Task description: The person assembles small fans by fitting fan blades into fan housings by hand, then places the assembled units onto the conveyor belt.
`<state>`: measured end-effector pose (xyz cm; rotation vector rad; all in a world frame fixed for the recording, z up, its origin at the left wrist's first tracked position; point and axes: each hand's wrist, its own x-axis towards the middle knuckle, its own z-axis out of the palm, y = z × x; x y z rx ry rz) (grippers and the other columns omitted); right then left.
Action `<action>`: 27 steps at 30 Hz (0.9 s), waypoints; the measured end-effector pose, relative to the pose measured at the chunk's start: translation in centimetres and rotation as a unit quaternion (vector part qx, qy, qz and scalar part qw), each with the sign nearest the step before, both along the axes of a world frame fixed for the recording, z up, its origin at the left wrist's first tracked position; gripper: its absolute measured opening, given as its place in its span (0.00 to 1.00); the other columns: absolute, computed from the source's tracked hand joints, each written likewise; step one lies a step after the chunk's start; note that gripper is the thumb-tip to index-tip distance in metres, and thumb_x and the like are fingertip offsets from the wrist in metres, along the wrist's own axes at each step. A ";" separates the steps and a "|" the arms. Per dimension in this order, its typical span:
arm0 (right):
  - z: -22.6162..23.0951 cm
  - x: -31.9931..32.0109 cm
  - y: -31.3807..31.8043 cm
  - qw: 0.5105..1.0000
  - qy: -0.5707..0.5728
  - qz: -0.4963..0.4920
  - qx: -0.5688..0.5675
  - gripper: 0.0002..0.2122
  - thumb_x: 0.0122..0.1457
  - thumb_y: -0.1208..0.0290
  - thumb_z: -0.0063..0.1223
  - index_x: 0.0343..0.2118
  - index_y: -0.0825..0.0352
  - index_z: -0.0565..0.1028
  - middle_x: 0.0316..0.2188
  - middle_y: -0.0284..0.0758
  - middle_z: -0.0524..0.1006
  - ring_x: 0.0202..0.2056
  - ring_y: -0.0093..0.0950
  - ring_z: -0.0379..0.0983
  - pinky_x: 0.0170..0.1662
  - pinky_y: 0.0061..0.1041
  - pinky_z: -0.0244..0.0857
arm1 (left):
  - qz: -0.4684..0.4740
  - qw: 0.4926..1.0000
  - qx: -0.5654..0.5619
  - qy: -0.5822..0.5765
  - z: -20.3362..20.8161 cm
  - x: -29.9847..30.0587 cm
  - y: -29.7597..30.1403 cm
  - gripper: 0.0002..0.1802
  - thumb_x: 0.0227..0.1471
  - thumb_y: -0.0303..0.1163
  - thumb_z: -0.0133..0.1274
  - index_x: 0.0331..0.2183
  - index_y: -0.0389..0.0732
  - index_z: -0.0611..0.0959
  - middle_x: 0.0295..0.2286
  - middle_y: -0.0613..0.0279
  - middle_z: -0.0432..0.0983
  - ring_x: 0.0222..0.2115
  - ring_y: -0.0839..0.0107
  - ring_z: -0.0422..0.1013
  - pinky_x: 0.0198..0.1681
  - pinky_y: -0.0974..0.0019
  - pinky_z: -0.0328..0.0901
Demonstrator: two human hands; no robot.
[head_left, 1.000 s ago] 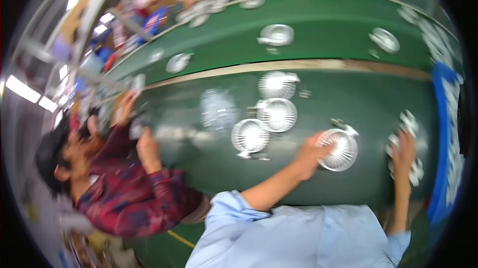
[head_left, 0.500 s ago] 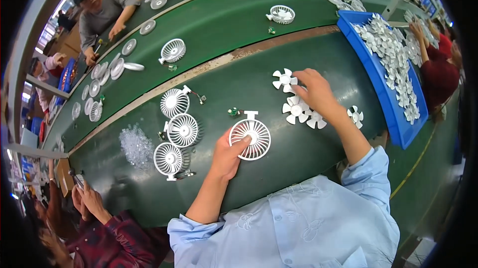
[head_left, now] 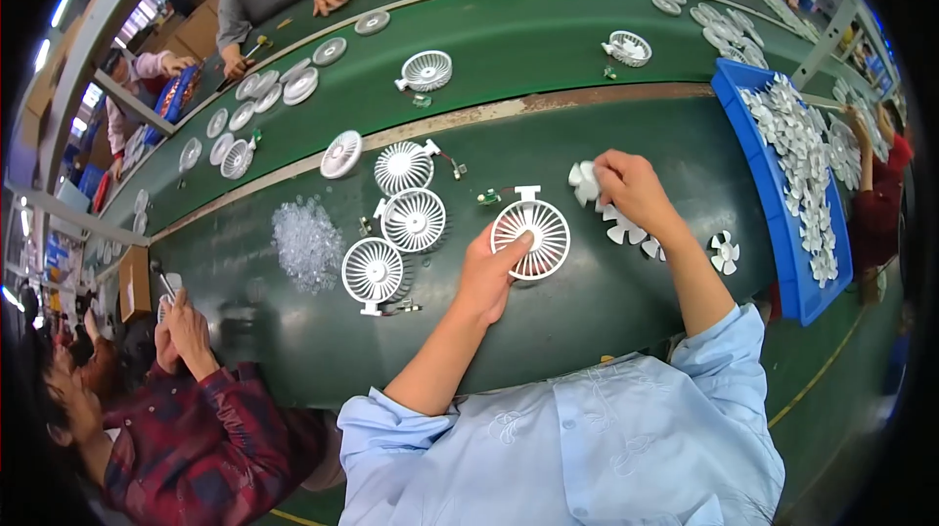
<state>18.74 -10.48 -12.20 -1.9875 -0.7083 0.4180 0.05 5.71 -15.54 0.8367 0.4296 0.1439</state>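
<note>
My left hand (head_left: 483, 280) grips a round white fan housing (head_left: 554, 250) with radial ribs, its thumb on the hub. A short white neck points away from me, and a small green circuit board (head_left: 488, 197) lies beside it. My right hand (head_left: 638, 196) pinches a white fan blade (head_left: 584, 181) that looks tilted, partly hidden by the fingers. Under this hand lie more white blades (head_left: 624, 226), partly covered. A single blade (head_left: 725, 253) rests to the right of my forearm. Left of the held housing are three similar fan housings (head_left: 413, 220) with wired boards.
A blue tray (head_left: 766, 196) heaped with white blades stands at right. Small clear plastic pieces (head_left: 305, 243) form a pile at left. Beyond the table, a green belt (head_left: 518, 42) carries fan housings and white discs (head_left: 301, 86). Co-workers sit opposite and at left.
My right hand has closed on a blade and tilted it. One white disc has come from the belt toward the table's far edge. The whole view has shifted; my left hand keeps its hold.
</note>
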 end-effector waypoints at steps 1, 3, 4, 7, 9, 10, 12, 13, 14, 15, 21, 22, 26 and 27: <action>-0.4 -0.5 0.1 0.996 0.084 0.018 0.017 0.08 0.60 0.74 0.46 0.30 0.73 0.74 0.21 0.30 0.74 0.20 0.18 0.71 0.25 0.20 0.64 | 0.003 1.000 -0.005 -0.007 0.0 0.0 0.0 0.20 0.54 0.25 0.56 0.48 0.33 0.74 0.39 0.59 0.77 0.38 0.72 0.75 0.42 0.67 0.72; -1.1 -1.1 0.2 0.997 0.075 0.010 -0.032 0.07 0.60 0.74 0.46 0.30 0.73 0.75 0.20 0.32 0.74 0.21 0.21 0.72 0.25 0.22 0.65 | 0.004 1.000 -0.009 -0.003 -0.2 0.3 -0.1 0.19 0.54 0.25 0.56 0.48 0.34 0.74 0.39 0.59 0.77 0.37 0.72 0.75 0.41 0.67 0.72; -1.6 -1.3 0.1 0.994 0.064 0.000 -0.083 0.07 0.59 0.74 0.47 0.30 0.72 0.75 0.20 0.34 0.75 0.21 0.24 0.73 0.26 0.24 0.66 | 0.001 1.000 -0.015 0.000 -0.4 0.3 -0.1 0.19 0.54 0.25 0.56 0.48 0.34 0.75 0.39 0.59 0.77 0.37 0.72 0.75 0.41 0.67 0.72; -3.1 -1.7 0.0 0.964 -0.230 0.029 -0.133 0.07 0.56 0.72 0.53 0.35 0.68 0.75 0.27 0.40 0.75 0.29 0.35 0.73 0.33 0.32 0.67 | 0.039 0.999 -0.009 -0.003 -0.7 0.4 -0.3 0.17 0.54 0.24 0.56 0.46 0.34 0.75 0.38 0.59 0.78 0.37 0.72 0.75 0.40 0.68 0.72; -2.2 -2.6 0.1 0.919 -0.358 0.042 -0.161 0.13 0.51 0.71 0.60 0.40 0.65 0.74 0.33 0.39 0.73 0.38 0.39 0.71 0.39 0.36 0.67 | 0.081 0.997 0.007 0.005 -0.8 0.3 0.2 0.16 0.54 0.23 0.56 0.46 0.33 0.76 0.38 0.59 0.77 0.37 0.73 0.75 0.41 0.68 0.72; -1.5 -3.2 -0.2 0.919 -0.356 0.038 -0.167 0.13 0.51 0.71 0.60 0.40 0.65 0.74 0.33 0.39 0.73 0.38 0.39 0.71 0.39 0.36 0.67 | 0.098 0.995 0.017 -0.002 -0.8 0.2 0.3 0.16 0.53 0.23 0.56 0.45 0.32 0.76 0.38 0.59 0.77 0.37 0.72 0.75 0.42 0.67 0.71; -0.4 -4.5 -0.2 0.918 -0.366 0.069 -0.134 0.14 0.48 0.73 0.61 0.39 0.65 0.74 0.34 0.38 0.73 0.40 0.38 0.70 0.39 0.36 0.68 | 0.120 0.992 0.041 -0.013 -0.7 0.1 0.9 0.17 0.53 0.25 0.57 0.45 0.33 0.76 0.38 0.59 0.77 0.37 0.72 0.75 0.42 0.68 0.71; 0.1 -5.1 -0.4 0.918 -0.342 0.088 -0.178 0.15 0.46 0.75 0.62 0.40 0.65 0.74 0.36 0.38 0.73 0.41 0.39 0.70 0.40 0.36 0.68 | 0.118 0.992 0.040 -0.011 -0.9 0.1 1.1 0.17 0.53 0.25 0.57 0.45 0.33 0.76 0.38 0.59 0.77 0.37 0.72 0.75 0.42 0.68 0.71; -0.2 -5.5 -0.8 0.919 -0.341 0.086 -0.179 0.15 0.46 0.75 0.62 0.40 0.65 0.74 0.36 0.38 0.73 0.41 0.39 0.70 0.40 0.36 0.68 | 0.124 0.991 0.039 -0.010 -1.0 0.2 1.1 0.15 0.53 0.26 0.57 0.44 0.35 0.76 0.37 0.60 0.78 0.36 0.72 0.76 0.40 0.67 0.72; -0.4 -5.6 -1.4 0.906 -0.348 0.096 -0.221 0.16 0.46 0.75 0.62 0.40 0.65 0.74 0.36 0.38 0.73 0.41 0.38 0.70 0.40 0.36 0.68 | 0.130 0.991 0.038 -0.009 -1.1 0.2 1.1 0.14 0.53 0.27 0.58 0.42 0.37 0.77 0.36 0.60 0.78 0.35 0.72 0.76 0.39 0.66 0.73; 0.2 -6.1 -3.9 0.911 -0.336 0.056 -0.231 0.17 0.46 0.75 0.61 0.42 0.64 0.74 0.34 0.38 0.72 0.40 0.38 0.71 0.38 0.36 0.69 | 0.118 0.993 -0.006 0.022 -1.4 0.2 1.4 0.14 0.53 0.26 0.57 0.43 0.36 0.77 0.37 0.60 0.78 0.35 0.71 0.76 0.39 0.66 0.73; 0.1 -6.1 -4.1 0.913 -0.334 0.046 -0.229 0.17 0.46 0.75 0.61 0.42 0.64 0.74 0.34 0.38 0.72 0.39 0.38 0.71 0.37 0.36 0.69 | 0.115 0.993 -0.007 0.023 -1.4 0.1 1.4 0.13 0.54 0.27 0.57 0.42 0.37 0.78 0.36 0.61 0.78 0.35 0.71 0.76 0.40 0.65 0.73; -1.5 -7.2 -4.2 0.912 -0.329 0.066 -0.237 0.16 0.47 0.74 0.61 0.41 0.63 0.74 0.32 0.38 0.71 0.36 0.38 0.73 0.35 0.36 0.69 | 0.104 0.994 -0.005 0.027 -1.2 0.1 1.1 0.13 0.53 0.27 0.57 0.42 0.37 0.77 0.36 0.61 0.78 0.35 0.71 0.76 0.40 0.65 0.73; -2.2 -7.5 -3.9 0.910 -0.325 0.069 -0.247 0.16 0.47 0.73 0.61 0.40 0.64 0.74 0.31 0.37 0.71 0.34 0.37 0.73 0.33 0.35 0.69 | 0.101 0.994 -0.001 0.031 -1.1 0.2 1.0 0.14 0.54 0.26 0.57 0.43 0.35 0.76 0.37 0.60 0.78 0.36 0.71 0.76 0.39 0.65 0.73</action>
